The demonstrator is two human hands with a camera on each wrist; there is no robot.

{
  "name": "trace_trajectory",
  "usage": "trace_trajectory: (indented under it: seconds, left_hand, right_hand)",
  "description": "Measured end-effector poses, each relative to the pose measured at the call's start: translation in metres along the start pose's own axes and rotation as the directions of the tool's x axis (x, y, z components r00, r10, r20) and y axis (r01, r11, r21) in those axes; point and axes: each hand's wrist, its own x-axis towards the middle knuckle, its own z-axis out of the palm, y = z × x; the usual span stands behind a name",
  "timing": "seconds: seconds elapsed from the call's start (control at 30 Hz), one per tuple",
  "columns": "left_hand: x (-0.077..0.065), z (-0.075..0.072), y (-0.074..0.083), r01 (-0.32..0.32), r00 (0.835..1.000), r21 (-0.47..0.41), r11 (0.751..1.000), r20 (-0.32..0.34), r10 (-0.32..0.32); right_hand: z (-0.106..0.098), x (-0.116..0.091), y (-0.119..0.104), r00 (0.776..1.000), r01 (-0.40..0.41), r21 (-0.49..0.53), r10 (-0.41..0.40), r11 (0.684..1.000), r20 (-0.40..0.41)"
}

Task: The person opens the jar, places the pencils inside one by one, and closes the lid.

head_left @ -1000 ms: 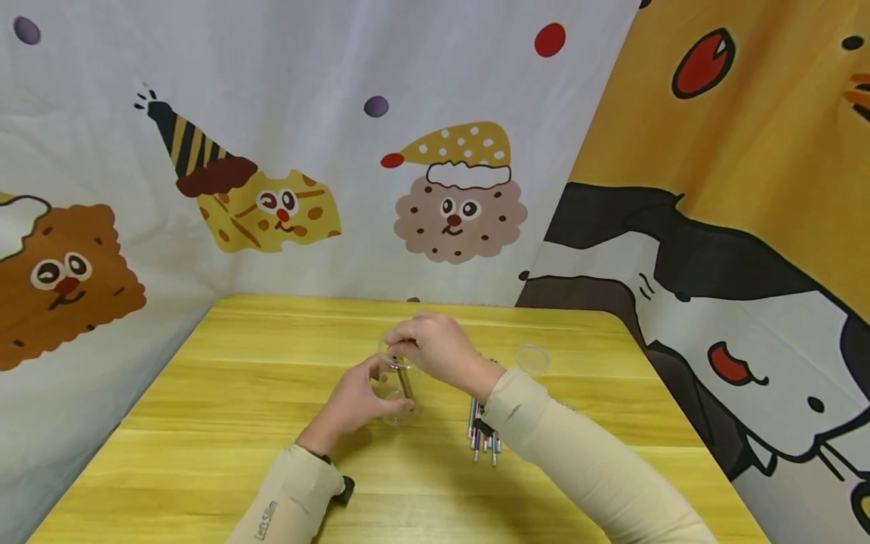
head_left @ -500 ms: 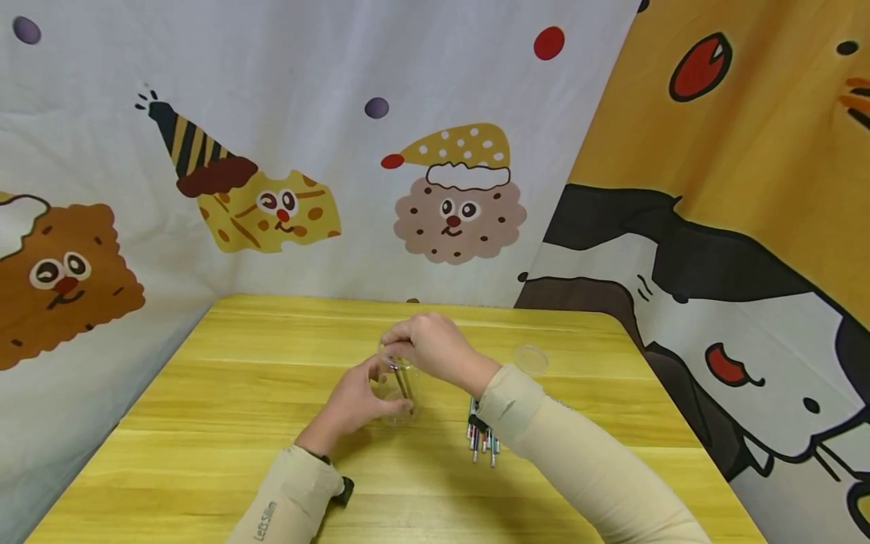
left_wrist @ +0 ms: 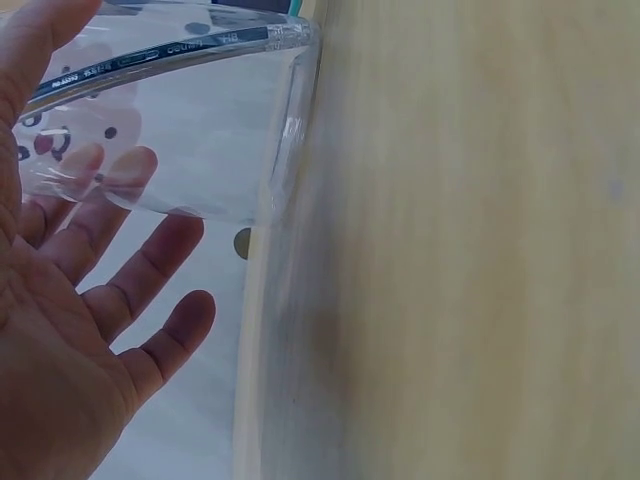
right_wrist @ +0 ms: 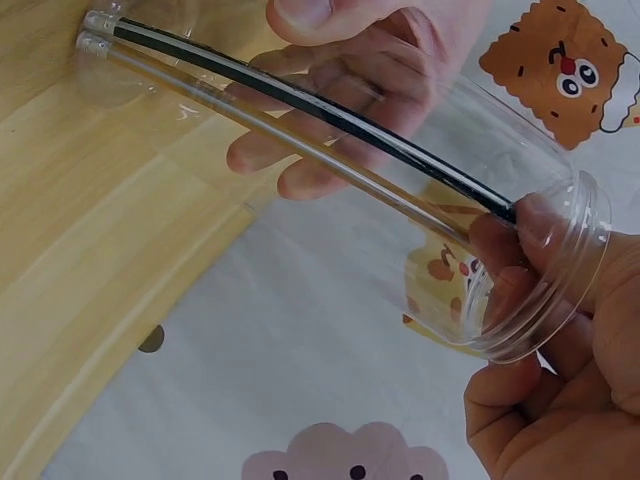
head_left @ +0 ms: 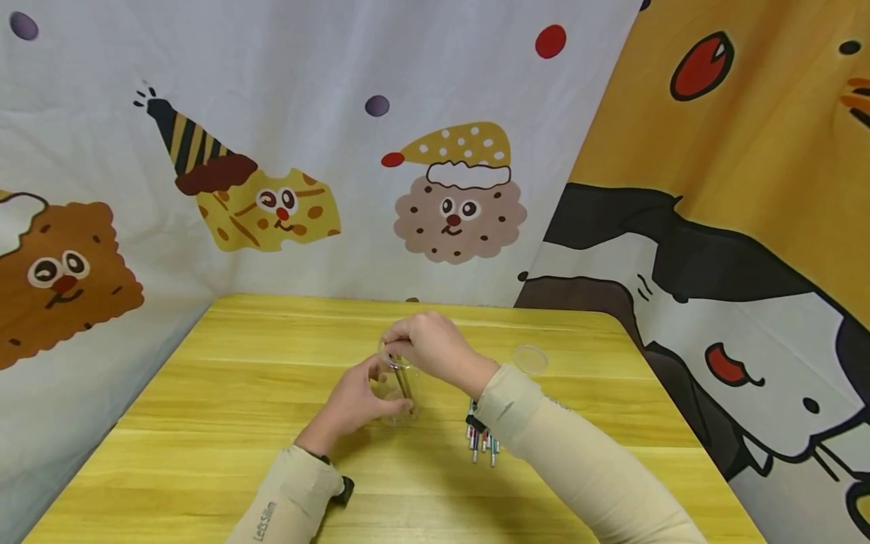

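A clear plastic jar stands near the middle of the table, with my left hand holding its side between thumb and fingers. Inside it, in the right wrist view, lean a dark striped pencil and a gold-and-silver pencil, their eraser ends at the jar's bottom. My right hand reaches over the threaded mouth, fingertips inside, pinching the dark pencil near its upper end. Whether those fingers also hold the gold one is unclear. The left wrist view shows lettering on the dark pencil through the jar wall.
To the right, partly hidden by the right sleeve, lies a bunch of several pencils. Behind it is a clear round lid. The yellow wooden table ends at a printed cloth backdrop.
My right forearm has shifted slightly left. Both hands otherwise stay where they were at the jar.
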Motion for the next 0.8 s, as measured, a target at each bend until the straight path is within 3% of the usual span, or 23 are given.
trace_trajectory:
  seconds: [0.43, 0.8]
  left_hand:
    - [0.0026, 0.0011, -0.0036, -0.014, 1.000, 0.010, 1.000, 0.006, 0.014]
    - [0.0011, 0.0004, -0.0013, -0.009, 1.000, 0.016, 1.000, 0.001, 0.009]
  right_hand:
    - [0.0000, 0.0006, -0.0025, 1.000, 0.019, -0.071, -0.018, 0.997, 0.009]
    - [0.0036, -0.0031, -0.0046, 0.999, -0.021, -0.106, 0.017, 0.994, -0.045]
